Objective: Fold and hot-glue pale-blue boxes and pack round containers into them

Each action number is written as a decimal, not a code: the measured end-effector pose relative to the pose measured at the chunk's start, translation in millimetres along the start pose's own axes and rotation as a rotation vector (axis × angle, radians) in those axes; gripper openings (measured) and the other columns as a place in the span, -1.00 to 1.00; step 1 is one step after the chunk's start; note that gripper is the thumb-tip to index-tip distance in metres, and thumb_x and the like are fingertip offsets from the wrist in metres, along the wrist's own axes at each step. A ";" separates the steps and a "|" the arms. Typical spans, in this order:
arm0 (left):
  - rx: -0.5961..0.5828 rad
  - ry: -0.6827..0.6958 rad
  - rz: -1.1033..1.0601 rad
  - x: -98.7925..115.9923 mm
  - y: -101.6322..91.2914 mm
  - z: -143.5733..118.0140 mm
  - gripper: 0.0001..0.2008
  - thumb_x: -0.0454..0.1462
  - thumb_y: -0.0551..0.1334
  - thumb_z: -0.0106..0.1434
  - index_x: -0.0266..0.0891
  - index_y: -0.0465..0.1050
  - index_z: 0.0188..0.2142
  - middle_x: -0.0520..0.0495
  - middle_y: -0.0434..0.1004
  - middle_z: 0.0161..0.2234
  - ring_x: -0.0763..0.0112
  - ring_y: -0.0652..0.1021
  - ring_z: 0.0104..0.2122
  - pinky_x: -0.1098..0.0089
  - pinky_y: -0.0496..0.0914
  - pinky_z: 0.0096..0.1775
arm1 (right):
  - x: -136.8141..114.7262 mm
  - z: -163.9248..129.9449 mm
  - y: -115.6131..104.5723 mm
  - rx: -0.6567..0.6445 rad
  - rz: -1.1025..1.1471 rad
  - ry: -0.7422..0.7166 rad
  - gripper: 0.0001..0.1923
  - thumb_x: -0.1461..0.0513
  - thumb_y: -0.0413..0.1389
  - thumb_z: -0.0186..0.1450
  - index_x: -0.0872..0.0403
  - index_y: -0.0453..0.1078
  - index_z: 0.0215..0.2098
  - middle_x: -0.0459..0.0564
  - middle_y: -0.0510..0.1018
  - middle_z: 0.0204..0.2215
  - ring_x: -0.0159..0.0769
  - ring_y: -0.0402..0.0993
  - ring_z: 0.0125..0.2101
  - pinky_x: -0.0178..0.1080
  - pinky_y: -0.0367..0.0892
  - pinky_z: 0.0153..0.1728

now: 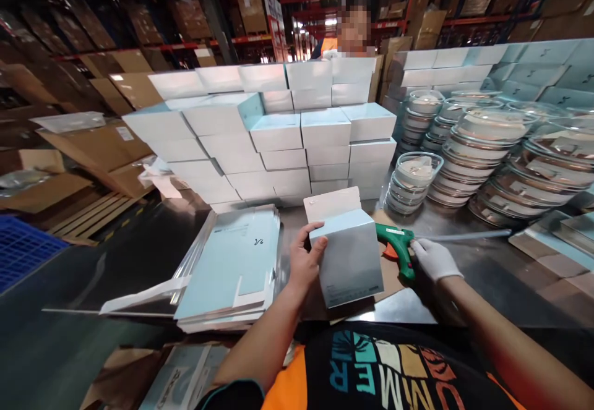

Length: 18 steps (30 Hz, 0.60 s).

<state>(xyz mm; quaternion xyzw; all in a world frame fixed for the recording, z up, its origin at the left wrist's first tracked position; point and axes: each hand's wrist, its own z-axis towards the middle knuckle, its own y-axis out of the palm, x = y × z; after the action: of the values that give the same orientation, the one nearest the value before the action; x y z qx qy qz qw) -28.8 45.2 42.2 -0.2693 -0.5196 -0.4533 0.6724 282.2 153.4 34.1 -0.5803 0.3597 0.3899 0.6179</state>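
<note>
Pale blue carton [350,255] upright on worktop [464,274] at centre, top flap open, small print at lower edge unreadable. Left hand [304,261] fingers closed on carton's left edge. Gloved right hand [434,258] gripping green glue gun [399,249], nozzle touching carton's right side. Flat carton blanks [232,271] stacked left, small dark mark on top. Folded cartons [297,132] walled behind; lidded clear tubs [487,150] right. Shirt [394,373] reads "UMMER".

**Box in one hand, glue gun in the other**

The pale blue box [350,261] stands upright on the steel table, its top flap open and tilted back, the front face silvery grey with small print near the bottom. The left hand [304,261] grips its left edge. Just right of it, the green glue gun [396,249] with an orange trigger points its nozzle at the box, gripped by the white-gloved right hand [434,260].
</note>
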 end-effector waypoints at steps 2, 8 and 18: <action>-0.023 0.012 0.013 -0.4 1.6 1.2 -0.43 0.21 0.42 0.19 -0.18 0.63 -0.06 -0.09 0.66 -0.22 0.22 0.59 -0.25 0.30 0.47 -0.20 | -7.0 -0.4 1.8 0.045 -0.022 -0.057 -0.66 -0.08 0.34 0.16 0.00 0.51 -0.45 0.02 0.61 -0.52 -0.07 0.61 -0.36 -0.10 0.52 -0.25; -0.147 0.106 0.033 -7.1 11.9 1.8 -0.36 0.32 0.37 0.18 -0.15 0.65 -0.11 -0.11 0.64 -0.22 0.18 0.60 -0.19 0.25 0.47 -0.09 | -68.9 -7.9 44.1 -0.283 0.232 -0.358 -0.35 -0.17 0.24 0.34 0.01 0.44 0.25 0.16 0.65 0.16 0.01 0.62 0.10 0.01 0.56 0.11; -0.210 0.305 -0.132 -19.6 17.3 10.5 -0.40 0.25 0.48 0.15 -0.14 0.57 -0.08 -0.20 0.58 -0.07 0.04 0.61 0.07 0.00 0.49 0.16 | -42.0 -9.4 26.1 -0.348 0.029 -0.852 -0.65 0.08 0.36 0.35 -0.07 0.56 0.07 0.17 0.53 0.31 0.04 0.52 0.29 0.03 0.48 0.27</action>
<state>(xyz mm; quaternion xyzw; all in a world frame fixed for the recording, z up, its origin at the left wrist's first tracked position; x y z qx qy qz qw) -19.1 68.2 29.0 -0.2314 -0.3779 -0.5838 0.6803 240.4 141.8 59.7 -0.4583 0.0112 0.6570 0.5985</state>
